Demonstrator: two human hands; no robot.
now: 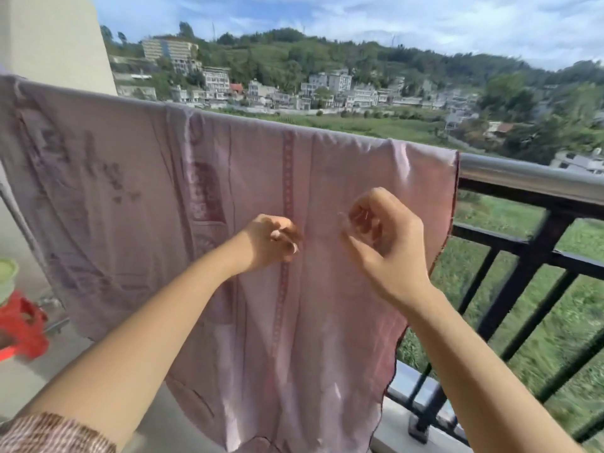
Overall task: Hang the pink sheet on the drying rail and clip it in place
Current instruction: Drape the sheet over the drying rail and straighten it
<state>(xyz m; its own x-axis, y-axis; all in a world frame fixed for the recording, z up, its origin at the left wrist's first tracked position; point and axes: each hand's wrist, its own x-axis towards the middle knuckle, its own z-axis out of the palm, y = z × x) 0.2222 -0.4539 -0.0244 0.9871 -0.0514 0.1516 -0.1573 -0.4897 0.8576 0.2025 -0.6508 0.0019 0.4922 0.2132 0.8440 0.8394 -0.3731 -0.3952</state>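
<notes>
Beyond the balcony lies a green wooded hillside (287, 57) with pale multi-storey houses under a cloudy blue sky, all on the far side of the round silver metal drying rail (529, 178). A cream wall pillar (55, 37) rises behind the rail's left stretch.

The large pink cotton sheet with darker printed bands (157, 197) is already draped over the rail, covering it from the left edge of the view to a point short of its bare right stretch, and hangs down well below it. No clip can be made out on it. Black metal balusters (536, 253) stand under the bare part of the rail.

Both bare forearms reach up toward the cloth below the rail. The left hand (268, 241) has its fingers curled in against a patterned stripe; whether it pinches the fabric cannot be told. The right hand (385, 237), just beside it, is also curled, thumb toward fingertips, and blur hides whether it holds anything.

Low under the rail's left end sit a red plastic stool (23, 325) and, on it, a pale green round container (6, 276). A brown patterned sleeve (49, 433) shows lowest.
</notes>
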